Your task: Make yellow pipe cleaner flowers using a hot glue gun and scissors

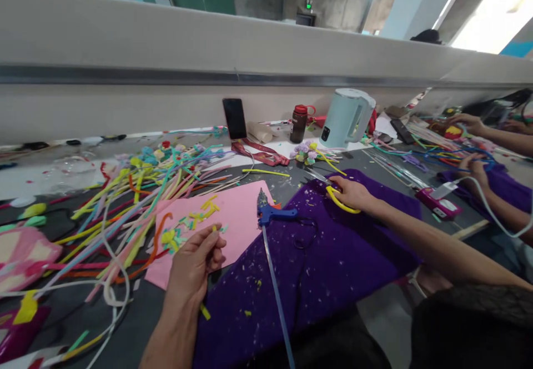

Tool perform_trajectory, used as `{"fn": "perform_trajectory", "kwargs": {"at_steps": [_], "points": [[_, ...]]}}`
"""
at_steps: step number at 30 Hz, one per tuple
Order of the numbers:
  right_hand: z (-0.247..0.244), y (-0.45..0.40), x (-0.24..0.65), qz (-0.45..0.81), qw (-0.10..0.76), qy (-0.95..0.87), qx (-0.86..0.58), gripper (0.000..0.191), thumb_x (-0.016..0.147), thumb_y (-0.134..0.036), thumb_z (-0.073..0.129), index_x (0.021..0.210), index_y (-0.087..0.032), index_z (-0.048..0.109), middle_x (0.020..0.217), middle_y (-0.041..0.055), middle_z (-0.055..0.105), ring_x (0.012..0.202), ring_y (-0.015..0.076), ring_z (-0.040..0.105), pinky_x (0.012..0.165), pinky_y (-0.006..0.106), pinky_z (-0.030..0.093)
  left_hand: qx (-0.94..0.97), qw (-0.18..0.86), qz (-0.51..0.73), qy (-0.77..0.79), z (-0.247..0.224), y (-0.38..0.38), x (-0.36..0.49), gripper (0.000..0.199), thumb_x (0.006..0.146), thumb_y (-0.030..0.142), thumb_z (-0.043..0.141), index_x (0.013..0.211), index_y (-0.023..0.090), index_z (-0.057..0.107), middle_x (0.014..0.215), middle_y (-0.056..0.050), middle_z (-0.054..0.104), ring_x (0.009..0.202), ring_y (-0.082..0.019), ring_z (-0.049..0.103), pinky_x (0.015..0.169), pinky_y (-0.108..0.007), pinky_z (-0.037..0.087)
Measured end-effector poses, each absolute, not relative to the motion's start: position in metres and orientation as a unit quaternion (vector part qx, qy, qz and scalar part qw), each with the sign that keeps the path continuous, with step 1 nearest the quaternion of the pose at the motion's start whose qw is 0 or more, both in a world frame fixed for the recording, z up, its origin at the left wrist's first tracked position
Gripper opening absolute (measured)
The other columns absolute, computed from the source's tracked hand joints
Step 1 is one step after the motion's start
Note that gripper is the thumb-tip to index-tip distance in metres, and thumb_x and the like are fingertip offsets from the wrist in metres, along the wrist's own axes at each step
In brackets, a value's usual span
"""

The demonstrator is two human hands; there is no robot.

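My left hand [204,252] is closed in a pinch on a small yellow strip [214,228], over the edge of a pink sheet [245,213]. Small yellow and green cut pieces [183,227] lie on that sheet. On the right, my right hand [352,192] grips yellow-handled scissors [341,201], whose blades point up and left above a dark purple cloth [353,252]. Between my hands a blue glue gun [277,213] rests across the sheet and the cloth, with a long glue stick [275,285] coming out of its back toward me.
Many coloured fuzzy stems [141,208] spread over the left side. At the back stand a phone [235,119], a brown bottle [298,124] and a light blue kettle [346,119]. A magenta device [439,202] and another person's hands [474,169] are at right.
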State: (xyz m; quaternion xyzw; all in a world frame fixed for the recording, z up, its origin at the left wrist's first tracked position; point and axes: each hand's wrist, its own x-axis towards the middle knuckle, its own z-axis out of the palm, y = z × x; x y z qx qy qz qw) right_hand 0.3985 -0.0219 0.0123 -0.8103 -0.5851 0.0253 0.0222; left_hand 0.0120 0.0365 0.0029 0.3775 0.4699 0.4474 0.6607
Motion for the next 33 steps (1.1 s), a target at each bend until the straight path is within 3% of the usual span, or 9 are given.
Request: {"fn": "perform_trajectory", "kwargs": {"at_steps": [6, 16, 21, 26, 33], "points": [[0.008, -0.037, 0.402, 0.002, 0.011, -0.587, -0.809, 0.051, 0.078, -0.047, 0.047, 0.124, -0.026, 0.045, 0.103, 0.0098, 0.06, 0.087, 0.0244, 0.058, 0.063, 0.028, 0.04, 0.384, 0.655, 0.445, 0.475, 0.006, 0.035, 0.015, 0.033, 0.061, 0.025, 0.071, 0.091, 0.015, 0.061, 0.057, 0.002, 0.058, 0.038, -0.005, 0.042, 0.033, -0.014, 0.029], [0.029, -0.032, 0.402, 0.02, 0.059, -0.57, -0.819, 0.048, 0.084, -0.042, 0.039, 0.127, -0.019, 0.04, 0.1, 0.0074, 0.064, 0.083, 0.0204, 0.061, 0.065, 0.026, 0.042, 0.399, 0.645, 0.438, 0.482, 0.005, 0.034, 0.016, 0.033, 0.062, 0.028, 0.07, 0.091, 0.016, 0.061, 0.057, 0.002, 0.058, 0.039, -0.005, 0.042, 0.033, -0.014, 0.029], [0.014, -0.043, 0.365, 0.047, 0.04, -0.609, -0.791, 0.047, 0.08, -0.038, 0.047, 0.124, -0.023, 0.043, 0.094, 0.004, 0.065, 0.08, 0.0175, 0.061, 0.066, 0.022, 0.041, 0.406, 0.637, 0.435, 0.489, 0.004, 0.034, 0.017, 0.033, 0.062, 0.029, 0.07, 0.091, 0.016, 0.061, 0.058, 0.002, 0.058, 0.04, -0.005, 0.043, 0.034, -0.015, 0.029], [0.004, -0.044, 0.345, 0.024, 0.016, -0.603, -0.797, 0.059, 0.078, -0.044, 0.048, 0.129, -0.017, 0.036, 0.105, 0.0121, 0.06, 0.089, 0.0237, 0.059, 0.067, 0.027, 0.041, 0.406, 0.645, 0.429, 0.485, 0.002, 0.035, 0.016, 0.032, 0.063, 0.029, 0.07, 0.091, 0.017, 0.061, 0.057, 0.002, 0.058, 0.04, -0.005, 0.043, 0.035, -0.015, 0.029], [0.009, -0.04, 0.347, 0.001, -0.038, -0.613, -0.79, 0.06, 0.079, -0.049, 0.044, 0.131, -0.021, 0.034, 0.106, 0.0129, 0.056, 0.092, 0.0261, 0.056, 0.07, 0.03, 0.04, 0.408, 0.633, 0.44, 0.49, 0.006, 0.032, 0.015, 0.034, 0.061, 0.029, 0.07, 0.091, 0.016, 0.061, 0.057, 0.002, 0.058, 0.038, -0.005, 0.043, 0.033, -0.014, 0.028]]}}
